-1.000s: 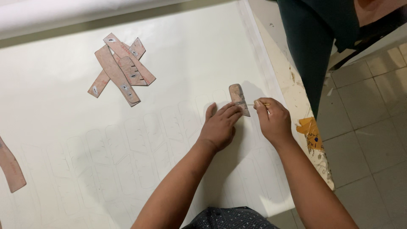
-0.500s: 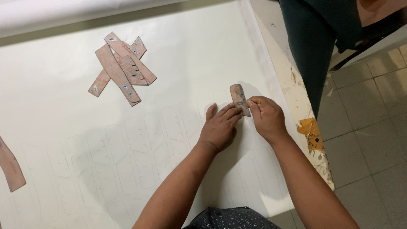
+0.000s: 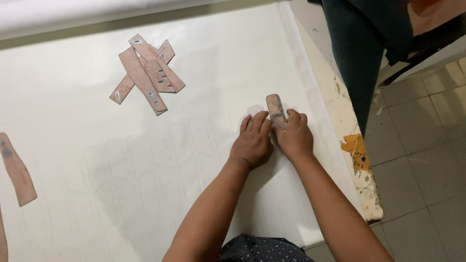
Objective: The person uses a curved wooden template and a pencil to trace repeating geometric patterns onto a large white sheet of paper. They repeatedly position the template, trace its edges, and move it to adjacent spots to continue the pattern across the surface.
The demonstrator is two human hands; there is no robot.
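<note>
Brown cardboard, worn and rounded at its far end: a small pattern template (image 3: 275,109) lies flat on the white sheet (image 3: 87,160), near the table's right edge. The left hand (image 3: 252,140) presses down beside it, palm flat, fingers together and extended, touching the template's left side. The right hand (image 3: 294,137) lies against its right side, fingers curled and bunched over the lower part; whether they pinch anything cannot be told. A pile of similar templates (image 3: 148,73) sits well apart, up left.
</note>
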